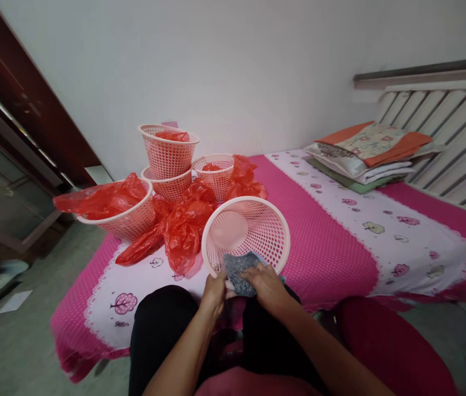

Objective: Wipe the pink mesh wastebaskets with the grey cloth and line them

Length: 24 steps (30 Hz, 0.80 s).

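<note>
A pale pink plastic basket (269, 212) with perforated walls lies tilted in front of my knees, its mouth turned toward me. My left hand (214, 295) is closed on the near rim of this basket. A grey speckled cloth (236, 273) drapes over the same rim, and my right hand (266, 283) presses it there with the fingers bent round it. Part of the rim is hidden under the cloth and my fingers. Beside the basket on the left, crumpled red plastic bags (183, 231) lie on the bedspread.
Several more pink baskets (170, 157) with red bags stand at the back left, two of them stacked. A pink and white bedspread (323, 242) covers the bed. Folded bedding (375, 151) lies by the white headboard (443, 126). A dark red round seat (389, 346) is at my right.
</note>
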Motion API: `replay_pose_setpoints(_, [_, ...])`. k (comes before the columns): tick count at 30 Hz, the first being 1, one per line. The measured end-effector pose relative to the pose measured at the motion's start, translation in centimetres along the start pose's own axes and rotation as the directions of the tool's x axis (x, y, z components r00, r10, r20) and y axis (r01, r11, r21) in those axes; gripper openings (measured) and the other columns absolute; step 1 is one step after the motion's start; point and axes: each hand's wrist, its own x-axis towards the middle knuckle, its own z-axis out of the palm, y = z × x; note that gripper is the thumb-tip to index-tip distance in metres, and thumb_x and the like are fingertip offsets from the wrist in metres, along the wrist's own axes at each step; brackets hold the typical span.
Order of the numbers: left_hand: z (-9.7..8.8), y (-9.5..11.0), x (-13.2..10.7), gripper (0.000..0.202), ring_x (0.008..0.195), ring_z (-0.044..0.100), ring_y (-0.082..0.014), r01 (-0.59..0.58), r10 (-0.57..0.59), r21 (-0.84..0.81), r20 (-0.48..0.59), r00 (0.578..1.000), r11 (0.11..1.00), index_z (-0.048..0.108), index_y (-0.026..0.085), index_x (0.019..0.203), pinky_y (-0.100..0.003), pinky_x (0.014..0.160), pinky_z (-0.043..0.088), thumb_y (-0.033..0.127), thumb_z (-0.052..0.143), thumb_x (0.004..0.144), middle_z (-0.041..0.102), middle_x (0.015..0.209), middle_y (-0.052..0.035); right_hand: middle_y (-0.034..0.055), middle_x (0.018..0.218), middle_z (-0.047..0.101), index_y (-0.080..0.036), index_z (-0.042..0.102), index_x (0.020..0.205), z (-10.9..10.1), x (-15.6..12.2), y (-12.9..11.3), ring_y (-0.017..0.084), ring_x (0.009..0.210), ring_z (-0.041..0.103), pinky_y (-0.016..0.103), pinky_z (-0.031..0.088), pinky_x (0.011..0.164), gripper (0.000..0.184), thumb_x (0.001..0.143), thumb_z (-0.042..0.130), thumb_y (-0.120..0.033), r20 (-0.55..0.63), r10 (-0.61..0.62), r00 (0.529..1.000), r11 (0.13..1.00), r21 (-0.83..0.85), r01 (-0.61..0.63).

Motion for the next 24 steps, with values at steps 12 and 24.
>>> replay_pose_setpoints(12, [-0.7, 1.1, 0.3, 0.011, 0.056, 0.068, -0.0169, -0.074, 0.089, 0.131, -0.110, 0.990, 0.989, 0.068, 0.014, 0.097, -0.023, 0.048, 0.052, 0.024, 0.062, 0.095, 0.074, 0.073, -0.0065, 0.0176, 0.144, 0.068, -0.018, 0.072, 0.137, 0.7, -1.1, 2.4, 0.039, 0.147, 0.045, 0.059, 0.019, 0.123, 0.051, 0.094, 0.048, -0.006, -0.030, 0.061, 0.998, 0.983, -0.171, -0.065])
replay_pose_setpoints(24, [-0.2, -0.8, 0.4, 0.055, 0.074, 0.072, -0.0191, -0.123, 0.122, -0.001, 0.135, 0.983, 0.992, 0.068, 0.015, 0.110, -0.026, 0.061, 0.055, 0.055, 0.085, 0.076, 0.077, 0.089, -0.0075, 0.0115, 0.120, 0.075, -0.019, 0.071, 0.122, 0.9, 0.6, -1.0, 0.032, 0.118, 0.060, 0.041, 0.040, 0.095, 0.031, 0.092, 0.066, -0.021, -0.124, 0.023, 0.992, 0.997, 0.070, -0.014])
